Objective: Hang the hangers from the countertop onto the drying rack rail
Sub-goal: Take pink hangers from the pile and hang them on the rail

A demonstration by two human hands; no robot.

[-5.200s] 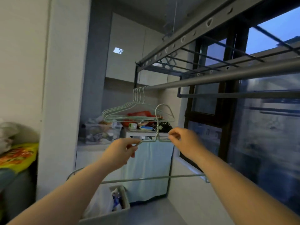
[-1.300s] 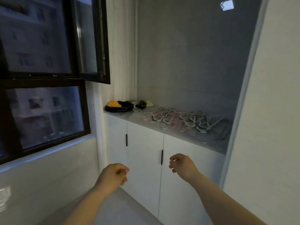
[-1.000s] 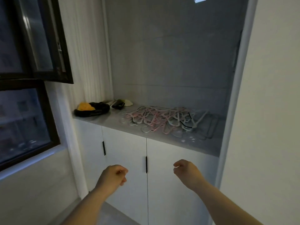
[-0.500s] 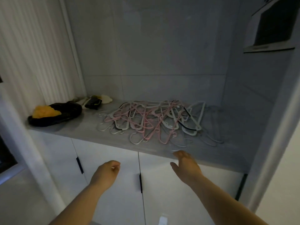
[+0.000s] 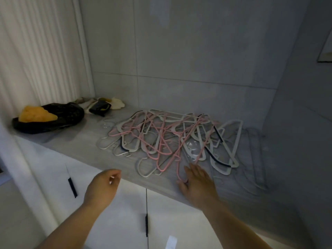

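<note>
Hangers (image 5: 170,137): a loose, tangled heap of pink, white and a few dark-trimmed ones, lying flat across the middle of the countertop and reaching toward its back edge; some pale grey ones lie apart toward the right end.
Countertop (image 5: 80,141): a grey, stone-look slab set in a niche, with bare surface along its front edge and left of the heap.
Right hand (image 5: 196,184): over the front edge of the countertop, fingers stretched out and spread, tips at the near side of the heap; it holds nothing, though the thumb lies just beside the hook of a pink hanger (image 5: 177,162).
Left hand (image 5: 101,189): hanging in front of the cabinet below the front edge, fingers loosely curled, nothing in it.
Step in hand: probably the reach for one hanger out of the heap.
Progress: many hangers are still on the countertop, so most of the work looks to remain; the drying rack rail is out of view, so how many already hang there cannot be told.
Likely snag: the hooks interlock, so lifting one may drag its neighbours.
Left end of countertop: a black bag (image 5: 59,121) with something yellow (image 5: 36,115) in it; behind it, at the back left corner, a small dark pouch (image 5: 99,106) on pale cloths.
Below: white cabinet doors (image 5: 116,221) with slim dark handles (image 5: 72,187).
Room: large grey wall tiles (image 5: 179,51) behind and to the right, a ribbed white panel (image 5: 36,51) at the left; the light is dim.
</note>
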